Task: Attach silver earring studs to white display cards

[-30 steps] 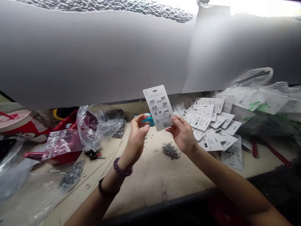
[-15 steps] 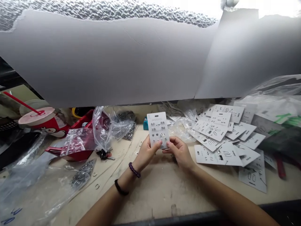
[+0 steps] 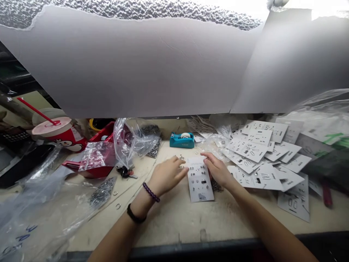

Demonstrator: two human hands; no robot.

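Nearest me runs the dark front edge of the worktop (image 3: 163, 225), with room between it and the bottom edge of the white card (image 3: 200, 186) before me. My left hand (image 3: 166, 177) is by the card's left edge, its grip wide, thumb and fingers apart. My right hand (image 3: 218, 171) is at the card's upper right corner; I cannot tell whether that grip pinches it. A dark heap (image 3: 216, 186) shows just beside the card's right edge. Farther back stands a teal tape dispenser (image 3: 182, 142); overlapping cards (image 3: 249, 147) crowd the right side.
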